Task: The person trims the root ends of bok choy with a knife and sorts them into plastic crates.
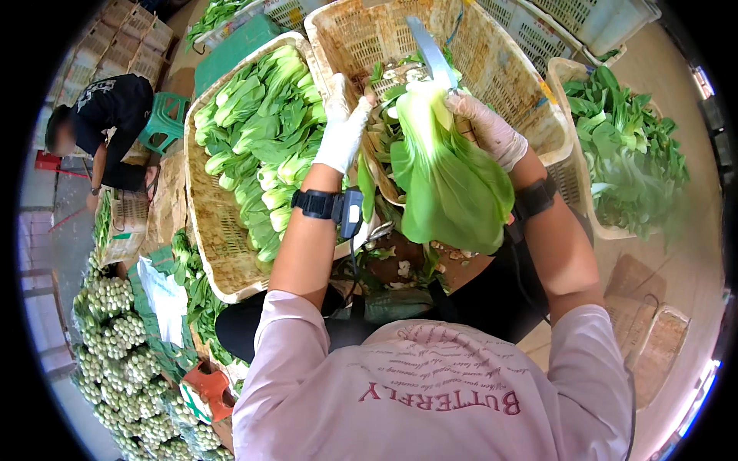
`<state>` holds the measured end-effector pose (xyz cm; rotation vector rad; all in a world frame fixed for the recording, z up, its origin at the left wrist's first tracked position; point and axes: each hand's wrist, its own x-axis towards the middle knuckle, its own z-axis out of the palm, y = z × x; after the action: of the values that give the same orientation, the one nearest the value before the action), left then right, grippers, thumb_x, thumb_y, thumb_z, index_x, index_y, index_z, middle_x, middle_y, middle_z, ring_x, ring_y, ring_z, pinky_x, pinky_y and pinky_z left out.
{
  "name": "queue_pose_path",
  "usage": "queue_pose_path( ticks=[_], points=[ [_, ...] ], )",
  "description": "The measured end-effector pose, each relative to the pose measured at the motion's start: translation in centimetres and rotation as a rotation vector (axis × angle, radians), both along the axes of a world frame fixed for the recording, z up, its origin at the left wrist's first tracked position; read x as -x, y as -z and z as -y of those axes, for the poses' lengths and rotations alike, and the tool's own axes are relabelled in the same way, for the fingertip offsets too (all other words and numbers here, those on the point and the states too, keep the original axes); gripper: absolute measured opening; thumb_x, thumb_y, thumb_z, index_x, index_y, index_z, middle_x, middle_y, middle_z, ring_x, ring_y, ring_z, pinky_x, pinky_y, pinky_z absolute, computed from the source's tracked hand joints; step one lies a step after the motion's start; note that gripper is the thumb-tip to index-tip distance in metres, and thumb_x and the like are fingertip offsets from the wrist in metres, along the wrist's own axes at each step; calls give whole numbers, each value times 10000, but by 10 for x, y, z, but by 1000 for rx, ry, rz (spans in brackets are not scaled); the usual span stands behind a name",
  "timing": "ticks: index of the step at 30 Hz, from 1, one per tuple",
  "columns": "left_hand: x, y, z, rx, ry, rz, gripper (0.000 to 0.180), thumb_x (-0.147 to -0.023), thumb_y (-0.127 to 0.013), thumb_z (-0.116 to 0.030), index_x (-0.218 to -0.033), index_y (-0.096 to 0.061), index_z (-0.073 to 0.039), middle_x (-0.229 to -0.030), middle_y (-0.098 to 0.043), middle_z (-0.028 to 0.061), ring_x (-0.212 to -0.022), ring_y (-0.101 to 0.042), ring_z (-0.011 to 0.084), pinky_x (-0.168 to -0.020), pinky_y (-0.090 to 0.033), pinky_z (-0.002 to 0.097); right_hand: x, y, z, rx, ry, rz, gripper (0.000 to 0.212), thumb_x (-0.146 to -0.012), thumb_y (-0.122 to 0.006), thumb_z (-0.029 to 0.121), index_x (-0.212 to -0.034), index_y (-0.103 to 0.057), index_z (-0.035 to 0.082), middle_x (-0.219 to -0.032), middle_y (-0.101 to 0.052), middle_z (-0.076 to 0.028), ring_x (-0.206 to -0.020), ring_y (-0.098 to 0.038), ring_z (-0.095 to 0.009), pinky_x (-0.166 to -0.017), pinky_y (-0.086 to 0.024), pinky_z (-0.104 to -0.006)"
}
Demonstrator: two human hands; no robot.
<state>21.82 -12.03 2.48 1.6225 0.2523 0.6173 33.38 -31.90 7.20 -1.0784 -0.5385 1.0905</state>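
My left hand (342,129), in a white glove, is raised over the crate edges, its thumb and fingers apart with nothing between them. My right hand (492,127), also gloved, closes around a knife (432,52) whose wide blade points away and slightly left. A large bok choy (453,180) is against the right fingers, its pale base up by the blade and its green leaves hanging toward me. Whether the right hand also grips it, I cannot tell. One loose leaf (367,188) hangs beside my left wrist. The knife's handle is mostly hidden.
Trimmed bok choy fills a crate (201,223) at left. A stained crate (530,92) ahead contains scraps. Leafy greens sit in another crate (607,223) at right. Stacked bok choy (115,338) lies lower left. A person (115,115) bends near a green stool (163,119).
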Motion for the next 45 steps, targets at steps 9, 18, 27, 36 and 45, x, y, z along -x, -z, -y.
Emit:
queue_pose_path(
  ticks=[9, 18, 27, 36, 45],
  points=[
    [36, -19, 58, 988, 339, 50, 591, -855, -630, -329, -1311, -384, -45, -1216, -536, 122, -1123, -519, 272, -971, -429, 400, 3, -8, -42, 99, 539, 852, 302, -835, -637, 301, -935, -598, 19, -844, -645, -68, -718, -581, -59, -644, -462, -199],
    [75, -8, 18, 1141, 70, 275, 601, -845, -642, -346, -1285, -387, -27, -1243, -499, 162, -1125, -510, 303, -997, -409, 450, 44, -26, -36, 51, 140, 849, 361, -786, -706, 369, -939, -631, 51, -759, -602, -17, -660, -513, -79, -629, -447, -230],
    [88, -19, 17, 1215, -171, 441, 561, -860, -578, -437, -1237, -445, -43, -1228, -514, 150, -1095, -530, 306, -944, -449, 471, 75, -27, -56, 41, 195, 681, 181, -815, -646, 154, -937, -612, 24, -673, -565, 21, -555, -452, -60, -515, -393, -214],
    [272, -22, -109, 655, -1000, 711, 602, -922, -319, -511, -1344, -382, -87, -1370, -408, 132, -1238, -419, 312, -1042, -321, 527, 2, -27, -37, 518, 554, 1223, 493, -778, -656, 358, -1161, -578, 57, -1018, -635, -147, -933, -610, -241, -840, -449, -317],
    [344, 124, -210, 213, -1039, -96, 526, -892, -434, -357, -1321, -423, -54, -1367, -423, 133, -1280, -355, 225, -1070, -275, 368, 7, -25, -31, 260, 451, 1268, 388, -901, -545, 243, -1232, -526, 44, -1140, -592, -151, -1058, -551, -209, -930, -386, -289]
  ],
)
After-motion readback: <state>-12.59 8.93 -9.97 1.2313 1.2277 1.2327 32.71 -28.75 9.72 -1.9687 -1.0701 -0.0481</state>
